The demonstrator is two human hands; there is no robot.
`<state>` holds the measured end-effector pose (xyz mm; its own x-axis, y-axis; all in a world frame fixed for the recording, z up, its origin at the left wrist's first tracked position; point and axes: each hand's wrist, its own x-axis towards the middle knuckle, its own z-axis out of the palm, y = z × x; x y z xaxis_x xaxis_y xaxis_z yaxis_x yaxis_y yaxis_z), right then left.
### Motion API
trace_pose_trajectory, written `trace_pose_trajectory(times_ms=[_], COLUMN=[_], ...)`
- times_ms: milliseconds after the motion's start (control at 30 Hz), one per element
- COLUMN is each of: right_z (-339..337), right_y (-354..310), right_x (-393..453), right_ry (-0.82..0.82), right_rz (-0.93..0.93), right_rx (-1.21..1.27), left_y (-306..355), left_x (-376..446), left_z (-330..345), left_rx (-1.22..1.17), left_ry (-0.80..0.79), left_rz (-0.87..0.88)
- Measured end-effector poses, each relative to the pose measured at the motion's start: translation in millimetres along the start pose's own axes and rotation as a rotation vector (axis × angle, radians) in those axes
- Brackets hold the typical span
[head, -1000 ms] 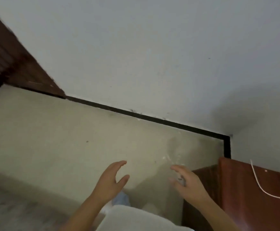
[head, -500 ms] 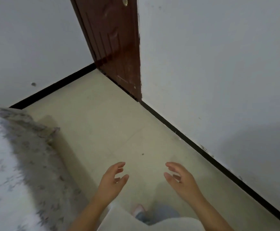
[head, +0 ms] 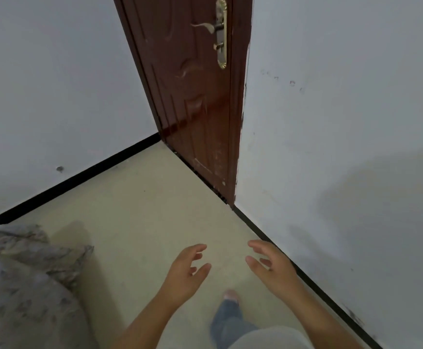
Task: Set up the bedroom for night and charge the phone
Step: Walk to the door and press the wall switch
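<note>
While both bare hands hang empty in front of the person, the dark reddish-brown panelled wooden door point(head: 192, 102) stands ahead in the corner between two plain white walls point(head: 331, 122). The left hand point(head: 184, 273) and the right hand point(head: 273, 269) are near each other but not touching, fingers loosely spread and slightly curled, closed on nothing. A denim-clad leg with a bare foot point(head: 230, 297) steps over the pale beige floor point(head: 140, 210). At the lower left lies the edge of a bed under a grey-and-white patterned soft cover point(head: 21, 285).

No phone or charger is in view, so their place cannot be told. The thing within reach of the task looks to be the door, which appears to sit in its frame, though whether it is fully latched cannot be told. Its curved silver lever handle point(head: 205, 26) projects from a long brass-coloured lock plate point(head: 221, 34) near the door's right edge. A rigid metal lever should turn under a firm downward press; taking it at its free end gives the most leverage. The door itself likely swings heavily and stiffly, so a steady push suits better than a jerk.
</note>
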<state>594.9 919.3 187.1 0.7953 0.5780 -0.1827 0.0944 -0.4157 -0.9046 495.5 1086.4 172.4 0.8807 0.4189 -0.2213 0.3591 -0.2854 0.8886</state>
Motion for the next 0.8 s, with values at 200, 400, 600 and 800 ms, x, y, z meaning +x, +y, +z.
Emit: trace_pose_trajectory(times_ms=[200,400,600,800], right_z=[-40.0,-73.2,-87.2,-108.6], right_y=[-17.9,-53.9,-92.2,-140.2], right_x=[95.9,192.8,263.2,281.8], right_ry=[0.081,0.283,0.614,1.042], right_rz=[0.075,0.04,0.056,-0.02], right_rx=[-0.026,-0.052,-0.05,-0.051], left_y=[19.5,86.5,151.0,236.1], left_x=[111.3,251.3,372.4,436.5], left_z=[-39.3,-49.8,-49.9,-66.2], left_rx=[0.067,0.108,0.134,0.197], left_ry=[0.009,-0.149,-0.472,-0.608], left_rz=[-0.042,0.191,0.441,0.883])
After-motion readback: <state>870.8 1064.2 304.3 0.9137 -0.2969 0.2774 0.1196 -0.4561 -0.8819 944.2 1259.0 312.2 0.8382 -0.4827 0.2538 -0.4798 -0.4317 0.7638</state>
